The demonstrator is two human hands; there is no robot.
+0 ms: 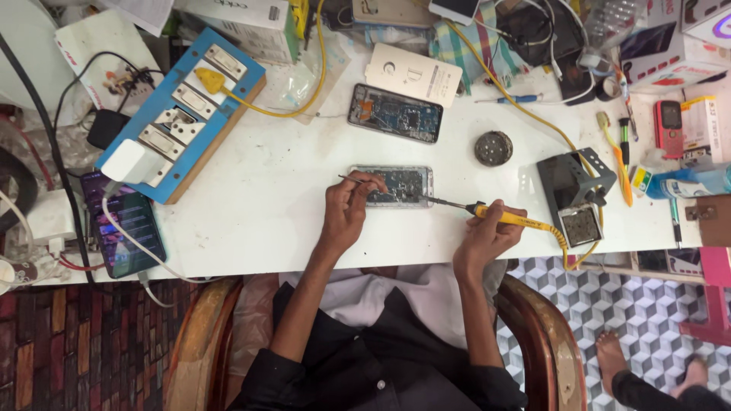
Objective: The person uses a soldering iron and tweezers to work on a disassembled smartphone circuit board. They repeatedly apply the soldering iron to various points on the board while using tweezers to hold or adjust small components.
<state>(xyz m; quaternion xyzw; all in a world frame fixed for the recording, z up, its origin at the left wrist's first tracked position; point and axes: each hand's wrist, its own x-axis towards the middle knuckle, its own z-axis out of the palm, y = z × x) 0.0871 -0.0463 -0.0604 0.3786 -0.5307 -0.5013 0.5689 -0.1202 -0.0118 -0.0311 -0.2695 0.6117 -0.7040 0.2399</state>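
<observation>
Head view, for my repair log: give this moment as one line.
left hand: thin metal tweezers | right hand: yellow-handled soldering iron | tip on opened silver phone | white workbench

Lit dark phone screen point(126, 232) at left edge, white boxes point(251, 27) top, perhaps purple-printed carton point(670, 53) right

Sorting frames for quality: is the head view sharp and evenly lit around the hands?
Head view: bright, even light on the white table, soft shadows only; left hand, right hand and opened phone fairly sharp; edges bow slightly from the wide lens.
</observation>
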